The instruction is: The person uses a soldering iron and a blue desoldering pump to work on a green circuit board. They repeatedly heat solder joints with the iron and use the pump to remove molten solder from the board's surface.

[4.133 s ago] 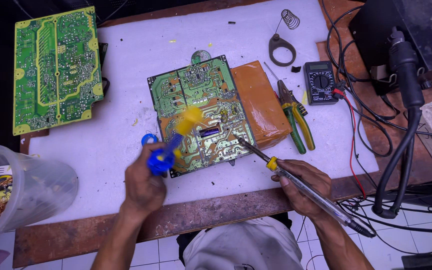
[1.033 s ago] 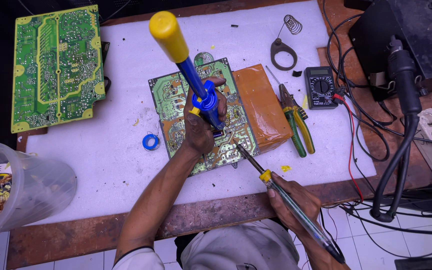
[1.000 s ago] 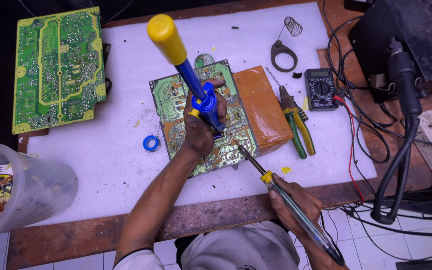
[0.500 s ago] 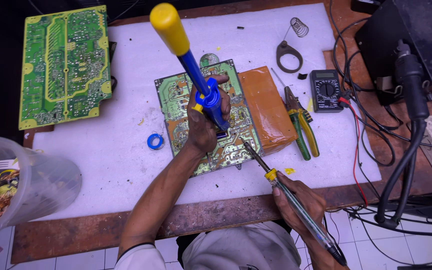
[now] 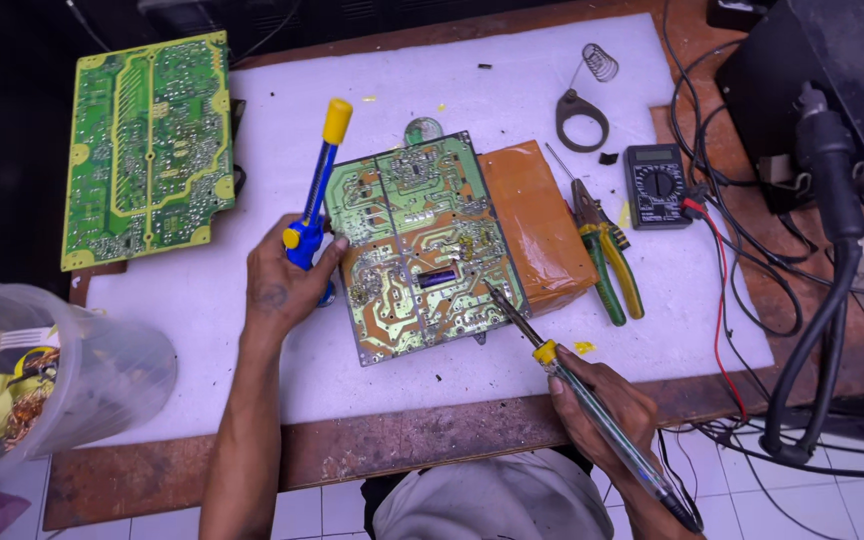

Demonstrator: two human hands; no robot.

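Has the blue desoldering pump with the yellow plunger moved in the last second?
Yes. The blue desoldering pump in the left hand went left, off the green circuit board to its left edge.

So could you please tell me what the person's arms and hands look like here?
Both forearms are bare, with no sleeves, gloves, watch or rings in view. The left hand has a small dark mark on its back; the right hand shows none.

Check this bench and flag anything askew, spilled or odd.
The middle circuit board sits tilted, its right edge propped on an orange block. Small yellow scraps lie scattered on the white mat. Nothing looks damaged.
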